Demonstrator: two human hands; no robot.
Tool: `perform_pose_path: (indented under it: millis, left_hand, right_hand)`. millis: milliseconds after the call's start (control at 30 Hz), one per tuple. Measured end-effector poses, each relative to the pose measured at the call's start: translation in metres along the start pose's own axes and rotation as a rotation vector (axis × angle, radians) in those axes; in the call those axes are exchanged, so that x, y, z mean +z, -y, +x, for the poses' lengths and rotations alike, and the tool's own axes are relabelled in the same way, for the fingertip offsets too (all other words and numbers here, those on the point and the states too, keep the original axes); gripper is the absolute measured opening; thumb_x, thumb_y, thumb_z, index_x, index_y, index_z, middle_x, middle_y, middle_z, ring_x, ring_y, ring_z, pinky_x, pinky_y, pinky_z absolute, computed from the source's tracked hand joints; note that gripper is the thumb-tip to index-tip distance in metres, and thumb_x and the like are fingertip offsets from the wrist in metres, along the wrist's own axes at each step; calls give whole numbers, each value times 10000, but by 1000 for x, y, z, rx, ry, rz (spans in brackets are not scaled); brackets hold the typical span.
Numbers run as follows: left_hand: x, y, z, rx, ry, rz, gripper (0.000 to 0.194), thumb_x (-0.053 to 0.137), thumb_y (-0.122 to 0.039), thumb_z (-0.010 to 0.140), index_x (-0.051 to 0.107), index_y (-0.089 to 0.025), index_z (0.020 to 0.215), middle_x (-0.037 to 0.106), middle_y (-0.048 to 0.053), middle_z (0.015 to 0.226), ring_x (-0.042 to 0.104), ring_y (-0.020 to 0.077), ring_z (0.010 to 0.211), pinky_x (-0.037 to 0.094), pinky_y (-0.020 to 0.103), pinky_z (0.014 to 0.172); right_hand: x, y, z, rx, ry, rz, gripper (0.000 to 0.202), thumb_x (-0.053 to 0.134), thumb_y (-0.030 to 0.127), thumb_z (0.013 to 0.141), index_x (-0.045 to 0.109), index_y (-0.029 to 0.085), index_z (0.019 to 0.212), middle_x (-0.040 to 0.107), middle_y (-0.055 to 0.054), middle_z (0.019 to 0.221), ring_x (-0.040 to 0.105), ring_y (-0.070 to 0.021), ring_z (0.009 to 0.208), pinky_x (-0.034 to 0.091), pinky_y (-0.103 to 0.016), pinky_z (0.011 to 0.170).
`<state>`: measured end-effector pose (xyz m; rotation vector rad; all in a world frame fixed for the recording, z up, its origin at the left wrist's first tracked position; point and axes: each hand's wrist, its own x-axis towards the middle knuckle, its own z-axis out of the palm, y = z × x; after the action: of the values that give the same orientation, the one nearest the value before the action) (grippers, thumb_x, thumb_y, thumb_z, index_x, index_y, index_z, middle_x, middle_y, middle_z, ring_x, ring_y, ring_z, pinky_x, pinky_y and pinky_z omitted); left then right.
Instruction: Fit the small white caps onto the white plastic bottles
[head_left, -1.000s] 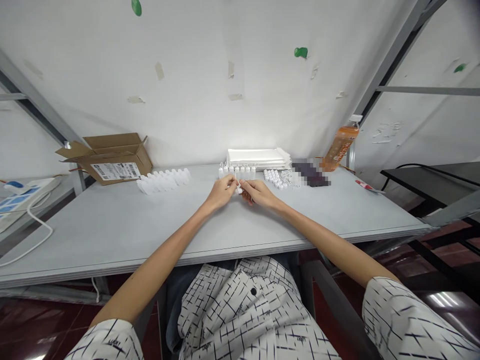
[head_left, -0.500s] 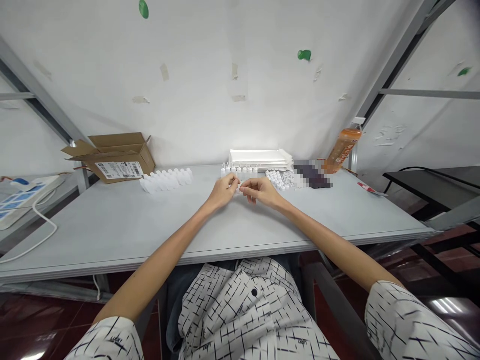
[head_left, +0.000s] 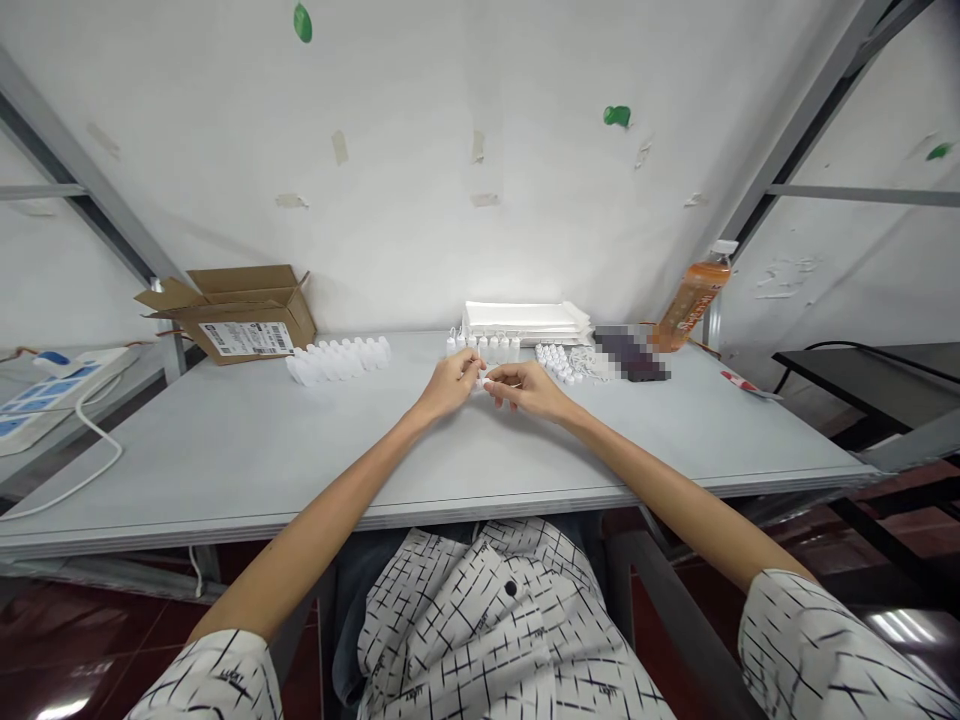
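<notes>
My left hand (head_left: 451, 384) and my right hand (head_left: 531, 390) meet near the middle of the table, fingertips pinched around a small white piece (head_left: 481, 382), mostly hidden by the fingers. Just behind them stands a row of small white capped bottles (head_left: 502, 349). To the right of my right hand lie several small white caps (head_left: 553, 362) beside a heap of thin white loops (head_left: 589, 362). Several translucent white bottles (head_left: 337, 360) lie in a row on the left.
At the back left is an open cardboard box (head_left: 251, 320). A white stack (head_left: 525, 320) rests against the wall. Farther right are a dark blurred object (head_left: 641, 358) and an orange drink bottle (head_left: 694, 300). A power strip (head_left: 56, 395) is at far left.
The whole view has shifted slightly. Both hands remain together at the same spot, with only small finger movements around the white piece.
</notes>
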<state>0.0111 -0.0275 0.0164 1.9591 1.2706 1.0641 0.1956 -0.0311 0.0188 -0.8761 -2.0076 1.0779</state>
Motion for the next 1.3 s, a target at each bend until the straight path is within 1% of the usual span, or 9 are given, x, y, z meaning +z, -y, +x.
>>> perform_pose_path:
  millis: [133,333,567,700,800,900,1033,1167,1300]
  left_hand:
    - [4,-2,-2,68,-6,91,193,397,-246,905,567,-179,844,547,-22,659,447,121,568,365,257,593]
    - [5,-7,-3,127,-12,95,203,398,-248,908,570,-177,828,624,5,779,499,128,649,385,259,644]
    - [3,3,2,53,-19,20,172,426,-245,884,561,-176,802,618,10,784,506,130,673,375,246,608]
    - [4,3,2,-17,13,-129,182,437,-302,895,550,-177,826,574,-2,752,447,102,571,345,223,514]
    - [6,-1,0,-70,32,-216,190,438,-331,899,531,-182,826,543,-14,711,413,88,519,336,214,480]
    - [9,-3,-1,-40,17,-169,184,431,-313,897,535,-182,822,543,-16,681,438,99,545,356,219,507]
    - [11,-2,-2,16,13,-82,192,437,-297,896,540,-180,784,570,-5,695,505,128,645,395,234,573]
    - [9,0,0,-12,8,-110,192,441,-302,897,540,-175,793,570,-5,704,475,113,596,378,230,550]
    - [6,2,2,-31,-8,-139,179,436,-293,895,548,-176,820,567,-8,717,450,101,559,371,226,533]
  right_hand:
    - [1,-10,1,44,60,-24,484,524,577,901,595,151,681,582,-17,613,481,-96,482,379,-238,451]
    - [2,-7,3,129,102,61,524,469,626,910,523,174,650,441,33,538,417,-93,461,312,-244,449]
    - [6,-1,2,-7,-87,-150,367,504,478,916,588,160,752,609,-13,695,503,-110,549,362,-252,559]
    - [6,0,1,-52,-72,-140,309,561,452,884,619,158,807,604,-10,690,504,-124,591,369,-253,582]
    - [4,1,0,-84,-59,-151,343,538,471,905,573,169,747,530,16,612,465,-121,577,347,-254,578]
    - [3,-1,1,-75,-13,-163,448,463,519,948,495,184,652,473,26,559,418,-113,546,329,-261,573]
    - [2,-4,2,-43,39,-204,478,392,517,984,537,174,684,563,-7,642,509,-138,612,373,-275,641]
    - [2,-4,2,-128,-21,-371,383,405,431,990,600,168,792,639,-37,757,558,-160,702,385,-284,700]
    - [1,-2,1,-191,-54,-373,279,478,387,957,605,168,840,652,-38,788,557,-150,687,400,-274,676]
